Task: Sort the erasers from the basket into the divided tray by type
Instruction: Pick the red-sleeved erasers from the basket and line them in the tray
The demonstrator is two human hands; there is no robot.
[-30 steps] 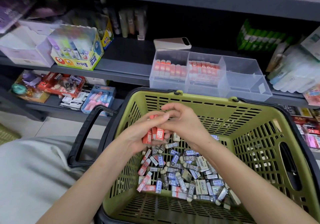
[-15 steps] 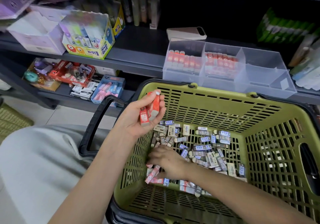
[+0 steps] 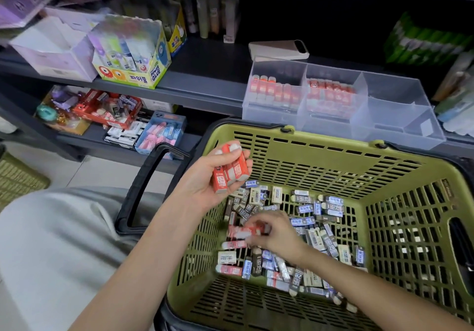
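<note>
Red-sleeved erasers [image 3: 229, 174]: my left hand [image 3: 205, 179] grips a bunch, right hand [image 3: 277, 235] pinches another in the green plastic basket [image 3: 333, 159]. I'd pick reds only; clear divided tray [image 3: 384, 115] sits at 1 o'clock.

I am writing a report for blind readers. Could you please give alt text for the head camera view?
A person's left hand holds several red-sleeved erasers over a green basket, while the right hand pinches one more red eraser from the mixed erasers on its floor. Behind, on a grey shelf, a clear divided tray has red erasers in two compartments.
</note>
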